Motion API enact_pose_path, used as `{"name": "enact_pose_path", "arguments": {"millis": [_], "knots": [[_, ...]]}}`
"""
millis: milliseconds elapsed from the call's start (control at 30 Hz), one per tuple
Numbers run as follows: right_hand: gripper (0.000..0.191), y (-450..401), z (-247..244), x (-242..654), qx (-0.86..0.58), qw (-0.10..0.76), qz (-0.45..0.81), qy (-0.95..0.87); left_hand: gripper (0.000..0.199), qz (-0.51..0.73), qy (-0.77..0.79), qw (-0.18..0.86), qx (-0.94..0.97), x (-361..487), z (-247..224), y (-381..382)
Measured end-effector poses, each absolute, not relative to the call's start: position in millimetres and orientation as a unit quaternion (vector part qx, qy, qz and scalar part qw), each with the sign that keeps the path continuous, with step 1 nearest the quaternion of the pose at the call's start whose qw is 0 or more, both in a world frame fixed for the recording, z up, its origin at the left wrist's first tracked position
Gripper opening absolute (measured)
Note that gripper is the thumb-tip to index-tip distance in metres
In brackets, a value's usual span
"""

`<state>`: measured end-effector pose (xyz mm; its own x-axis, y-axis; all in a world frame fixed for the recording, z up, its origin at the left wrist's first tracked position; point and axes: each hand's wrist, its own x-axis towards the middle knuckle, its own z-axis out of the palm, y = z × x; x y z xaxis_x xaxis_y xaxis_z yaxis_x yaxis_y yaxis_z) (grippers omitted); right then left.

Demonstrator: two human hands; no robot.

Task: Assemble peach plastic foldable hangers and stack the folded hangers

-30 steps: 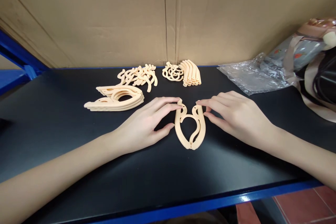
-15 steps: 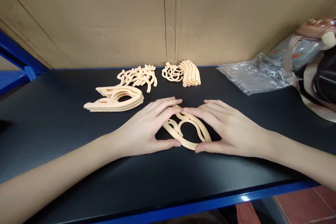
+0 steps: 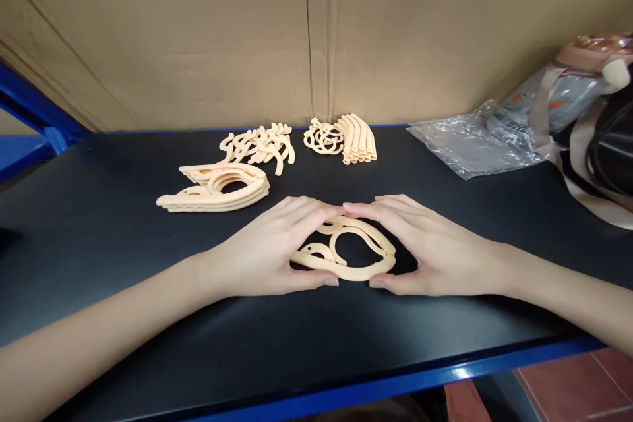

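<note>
A cream folded folding hanger (image 3: 361, 272) lies on the black tabletop between my two hands, its hinge end to the right. My left hand (image 3: 281, 244) grips its left end, with the thumb along the near edge and the fingers over the far side. From the right, my right hand (image 3: 425, 247) holds the hinge end, thumb at the near edge and index fingertip at the far edge. The two index fingertips nearly meet. Part of the hanger's left end is hidden by my left hand. Left of my hands lies a stack of folded hangers (image 3: 217, 196).
Behind are loose curved arm pieces (image 3: 262, 144), a heap of hooks (image 3: 324, 137) and a row of curved tubes (image 3: 359, 138). A clear plastic bag (image 3: 459, 138), a strapped bottle (image 3: 558, 99) and a black bag (image 3: 613, 151) sit at right. Cardboard (image 3: 198, 33) stands along the back.
The hanger has turned between my hands, its left end swinging toward me so it lies more level. My fingers have shifted slightly around it.
</note>
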<state>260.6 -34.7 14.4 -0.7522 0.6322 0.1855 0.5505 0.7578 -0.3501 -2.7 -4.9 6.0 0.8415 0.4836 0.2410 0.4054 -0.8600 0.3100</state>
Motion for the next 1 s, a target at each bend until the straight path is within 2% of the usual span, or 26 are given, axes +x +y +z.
{"name": "enact_pose_path", "arguments": {"millis": [167, 300, 367, 467, 600, 800, 1000], "knots": [[0.075, -34, 16, 260, -0.375, 0.182, 0.124, -0.9, 0.072, 0.183, 0.243, 0.088, 0.948, -2, 7, -7], [0.036, -30, 16, 262, -0.465, 0.221, 0.24, -0.823, 0.062, 0.232, 0.219, -0.028, 0.947, -1, 8, -11], [0.028, -27, 16, 263, -0.464, 0.212, 0.331, -0.794, 0.059, 0.234, 0.207, -0.078, 0.947, 0, 9, -12], [0.031, -24, 16, 264, -0.451, 0.213, 0.423, -0.756, 0.059, 0.225, 0.203, -0.103, 0.947, 0, 11, -13], [0.033, -23, 17, 263, -0.44, 0.219, 0.475, -0.73, 0.064, 0.213, 0.216, -0.078, 0.95, -2, 13, -12], [0.031, -24, 17, 262, -0.441, 0.228, 0.483, -0.721, 0.063, 0.206, 0.225, -0.053, 0.951, -1, 11, -11], [0.032, -25, 17, 261, -0.441, 0.229, 0.472, -0.728, 0.056, 0.198, 0.22, -0.074, 0.952, 0, 14, -13]]}}
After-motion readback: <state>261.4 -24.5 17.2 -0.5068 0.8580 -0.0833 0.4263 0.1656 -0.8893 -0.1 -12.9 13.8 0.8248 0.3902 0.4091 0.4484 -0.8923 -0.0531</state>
